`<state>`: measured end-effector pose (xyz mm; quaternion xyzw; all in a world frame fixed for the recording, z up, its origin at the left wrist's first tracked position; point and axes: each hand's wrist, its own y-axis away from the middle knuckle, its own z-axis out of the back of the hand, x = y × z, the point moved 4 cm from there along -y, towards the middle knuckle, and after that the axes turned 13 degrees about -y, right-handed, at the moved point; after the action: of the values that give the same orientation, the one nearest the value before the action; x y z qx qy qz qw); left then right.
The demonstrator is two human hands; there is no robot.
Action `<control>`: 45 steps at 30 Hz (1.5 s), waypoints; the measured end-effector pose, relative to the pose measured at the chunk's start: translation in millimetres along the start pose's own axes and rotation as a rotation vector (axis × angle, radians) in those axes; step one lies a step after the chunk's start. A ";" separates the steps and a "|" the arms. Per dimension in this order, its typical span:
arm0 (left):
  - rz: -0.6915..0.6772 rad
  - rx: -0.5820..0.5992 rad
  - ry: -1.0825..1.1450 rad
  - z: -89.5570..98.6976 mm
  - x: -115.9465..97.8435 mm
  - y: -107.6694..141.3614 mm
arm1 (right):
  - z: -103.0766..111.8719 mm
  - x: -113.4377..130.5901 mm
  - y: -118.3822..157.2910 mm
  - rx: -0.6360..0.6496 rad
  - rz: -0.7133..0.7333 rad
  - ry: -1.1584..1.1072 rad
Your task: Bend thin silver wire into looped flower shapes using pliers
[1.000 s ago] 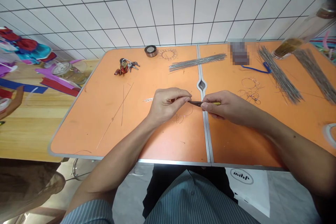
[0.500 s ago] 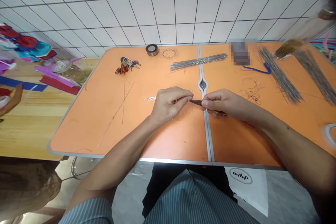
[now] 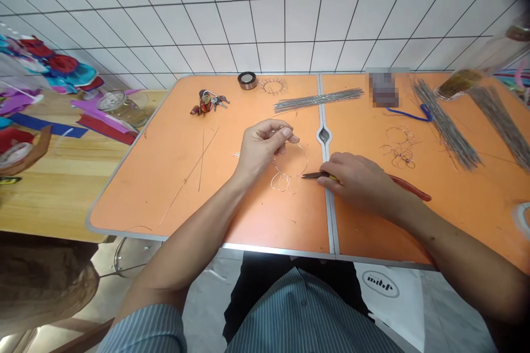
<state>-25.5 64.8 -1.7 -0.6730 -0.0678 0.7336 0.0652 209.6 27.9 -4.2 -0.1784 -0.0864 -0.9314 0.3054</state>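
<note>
My left hand (image 3: 265,146), its thumb and fingertips pinched together, grips a thin wire ring (image 3: 307,162) at its top. Several small wire loops hang along the ring's lower edge, just above the orange table. Palm down, my right hand (image 3: 358,183) is closed over a pair of pliers (image 3: 317,175). Their dark jaws point left, close to the loops. A red handle comes out behind the hand, whose palm hides the pliers' middle. A few short wires lie beside my left hand, partly covered by it.
Wire bundles (image 3: 318,100) lie at the back and right. Keys (image 3: 211,102), a tape roll (image 3: 247,80) and a finished-looking looped wire ring (image 3: 273,86) are along the back. Curled wires (image 3: 399,149) sit right. A glass jar (image 3: 459,83) stands back right; a person's hand (image 3: 35,151) shows far left.
My hands have moved apart: the left has lifted the wire ring up and back, bringing its loops into view. My right hand has turned palm down and lowered with the pliers.
</note>
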 end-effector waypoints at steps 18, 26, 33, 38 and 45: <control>0.032 0.257 0.042 -12.6 1.8 3.4 | 27.8 3.4 -8.2 -0.256 -0.149 -0.778; 0.050 0.417 -0.027 -34.2 4.1 15.0 | 25.7 23.2 -15.7 -0.273 -0.122 -1.065; 0.051 0.341 -0.063 -36.4 3.3 16.2 | 25.7 25.7 -22.8 -0.263 -0.154 -0.993; 0.001 0.061 -0.089 -15.3 6.3 5.3 | 33.9 19.2 -22.1 -0.410 -0.210 -0.972; 0.262 0.210 0.064 -22.5 29.0 3.5 | 46.4 12.4 -17.8 -0.490 -0.184 -1.102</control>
<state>-5.5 67.0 -32.7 -0.6885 0.0996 0.7171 0.0411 202.6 48.1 42.4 -0.6910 -0.0302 -0.7173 0.0839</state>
